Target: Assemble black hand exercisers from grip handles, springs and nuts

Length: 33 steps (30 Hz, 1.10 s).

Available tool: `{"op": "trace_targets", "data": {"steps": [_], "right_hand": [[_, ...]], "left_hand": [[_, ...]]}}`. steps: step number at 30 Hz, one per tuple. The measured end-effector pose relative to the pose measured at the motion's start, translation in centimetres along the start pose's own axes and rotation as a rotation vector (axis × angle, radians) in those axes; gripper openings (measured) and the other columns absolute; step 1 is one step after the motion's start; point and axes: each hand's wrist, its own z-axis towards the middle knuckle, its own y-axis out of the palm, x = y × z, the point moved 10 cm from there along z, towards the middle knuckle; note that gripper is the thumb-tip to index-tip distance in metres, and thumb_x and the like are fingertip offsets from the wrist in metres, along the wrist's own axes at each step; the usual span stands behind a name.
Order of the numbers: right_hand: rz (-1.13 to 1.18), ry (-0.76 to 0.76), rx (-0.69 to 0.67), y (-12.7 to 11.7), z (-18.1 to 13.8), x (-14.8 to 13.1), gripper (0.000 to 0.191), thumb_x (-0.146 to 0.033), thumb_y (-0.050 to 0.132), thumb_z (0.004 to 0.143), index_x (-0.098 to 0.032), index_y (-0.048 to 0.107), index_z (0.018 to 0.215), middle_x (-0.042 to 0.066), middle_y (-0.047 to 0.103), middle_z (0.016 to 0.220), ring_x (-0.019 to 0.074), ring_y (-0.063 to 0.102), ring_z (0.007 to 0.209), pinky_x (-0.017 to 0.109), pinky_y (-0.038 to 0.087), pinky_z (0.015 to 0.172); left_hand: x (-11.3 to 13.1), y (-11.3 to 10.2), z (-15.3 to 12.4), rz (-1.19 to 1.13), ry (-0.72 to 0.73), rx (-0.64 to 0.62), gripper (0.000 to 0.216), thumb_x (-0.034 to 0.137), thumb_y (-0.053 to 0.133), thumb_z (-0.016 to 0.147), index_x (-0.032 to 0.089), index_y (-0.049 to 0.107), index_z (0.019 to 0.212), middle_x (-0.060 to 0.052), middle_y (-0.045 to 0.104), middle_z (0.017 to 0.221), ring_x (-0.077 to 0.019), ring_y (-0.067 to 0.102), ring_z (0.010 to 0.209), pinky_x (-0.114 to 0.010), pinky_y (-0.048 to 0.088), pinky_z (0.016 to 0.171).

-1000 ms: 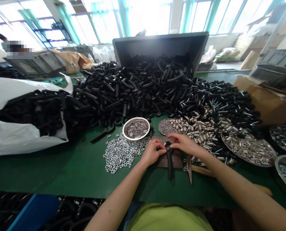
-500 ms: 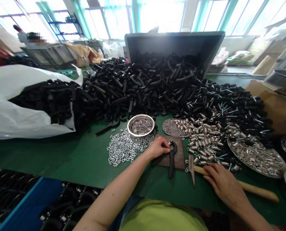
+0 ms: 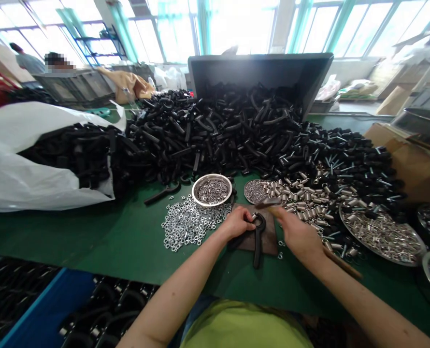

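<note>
My left hand [image 3: 238,223] is closed in a pinch at the ring end of a black plastic handle [image 3: 257,249]. A small shiny metal piece [image 3: 254,216] shows by the fingertips at the ring. Under them lies a flat dark metal plate [image 3: 269,237]. My right hand [image 3: 302,238] grips a hammer by its wooden shaft [image 3: 343,265]. The hammer's head [image 3: 268,203] is raised just above and right of the ring, apart from it.
Loose nuts [image 3: 186,224] lie left of the plate, below a metal bowl of rings [image 3: 212,189]. Springs [image 3: 309,205] and a tray of pins [image 3: 385,234] are at right. Black handles [image 3: 215,130] heap behind, spilling from a grey bin [image 3: 260,67]. A white sack [image 3: 48,179] lies left.
My right hand has picked the hammer up from the table and brought it left and up over the plate. My left hand and the black handle have stayed in place.
</note>
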Motion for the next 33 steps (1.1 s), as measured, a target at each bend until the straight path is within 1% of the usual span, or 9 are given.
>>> {"op": "trace_targets", "data": {"steps": [3,6,8,12,15,20,23,28,33], "right_hand": [[-0.132,-0.037,-0.156,1.4,0.6,-0.1,0.035,-0.032,0.035,0.093,-0.027,0.053,0.122,0.004,0.071,0.091,0.0207,0.066,0.062,0.029,0.046,0.053],[-0.081,0.032,0.082,-1.9,0.7,0.3,0.038,-0.031,0.030,0.095,-0.024,0.046,0.129,0.007,0.069,0.101,0.0216,0.067,0.077,0.029,0.047,0.062],[-0.078,0.010,0.115,-2.0,0.3,-0.2,0.040,-0.028,0.027,0.095,-0.021,0.044,0.131,0.009,0.068,0.099,0.0212,0.066,0.081,0.028,0.047,0.065],[-0.232,-0.116,-0.246,3.6,-0.7,-1.5,0.039,-0.032,0.031,0.094,-0.027,0.044,0.130,0.006,0.069,0.087,0.0210,0.066,0.063,0.029,0.045,0.053],[-0.204,-0.066,-0.299,3.6,-0.5,-1.0,0.039,-0.036,0.031,0.094,-0.031,0.044,0.130,0.006,0.070,0.093,0.0229,0.068,0.070,0.031,0.047,0.056],[0.071,-0.019,-0.011,-2.6,-0.8,-1.4,0.038,-0.032,0.031,0.094,-0.024,0.048,0.127,0.006,0.069,0.106,0.0209,0.067,0.080,0.031,0.049,0.067],[0.117,-0.071,0.213,-4.6,-2.5,-2.0,0.039,-0.030,0.030,0.094,-0.017,0.050,0.125,0.011,0.068,0.105,0.0200,0.066,0.085,0.029,0.049,0.072],[-0.079,-0.244,-0.170,0.5,-3.6,-4.2,0.037,-0.028,0.035,0.093,-0.027,0.051,0.127,0.004,0.070,0.085,0.0165,0.065,0.061,0.025,0.047,0.052],[0.064,-0.110,0.132,-3.3,-3.2,-2.8,0.041,-0.027,0.029,0.095,-0.020,0.045,0.132,0.010,0.068,0.103,0.0191,0.066,0.082,0.028,0.050,0.068]], "left_hand": [[0.1,-0.1,-0.1,0.009,0.005,0.004,0.022,0.027,0.072,0.061,0.017,0.061,0.077,0.001,0.058,0.087,-0.0146,0.052,0.081,-0.025,0.039,0.073],[0.3,-0.1,-0.2,0.013,0.022,0.005,0.023,0.027,0.072,0.061,0.018,0.061,0.079,0.001,0.058,0.088,-0.0142,0.052,0.082,-0.025,0.039,0.074],[0.4,-0.1,-0.2,0.017,0.036,0.008,0.023,0.027,0.071,0.062,0.018,0.060,0.080,0.001,0.057,0.089,-0.0142,0.052,0.083,-0.025,0.039,0.075],[0.9,-0.3,-0.4,0.043,0.059,0.025,0.020,0.026,0.070,0.064,0.018,0.059,0.079,0.000,0.057,0.088,-0.0153,0.053,0.083,-0.027,0.040,0.077],[1.5,-0.7,-1.4,0.078,0.092,0.072,0.022,0.025,0.070,0.065,0.018,0.058,0.082,-0.002,0.056,0.093,-0.0180,0.052,0.090,-0.031,0.040,0.082],[2.0,-2.7,-6.0,0.295,0.147,0.397,0.039,0.031,0.071,0.067,0.018,0.052,0.098,-0.009,0.047,0.116,-0.0235,0.045,0.108,-0.036,0.038,0.091],[1.3,-1.4,-7.4,0.412,0.104,0.336,0.021,0.031,0.060,0.078,0.019,0.052,0.092,-0.006,0.054,0.097,-0.0206,0.052,0.091,-0.032,0.042,0.080],[1.2,-0.2,-7.0,0.490,0.108,0.246,0.008,0.024,0.053,0.080,0.018,0.052,0.085,-0.006,0.057,0.088,-0.0204,0.054,0.086,-0.030,0.042,0.074],[1.2,-0.1,-6.5,0.501,0.108,0.233,0.009,0.026,0.053,0.080,0.018,0.052,0.085,-0.007,0.058,0.090,-0.0209,0.054,0.087,-0.030,0.042,0.076]]}}
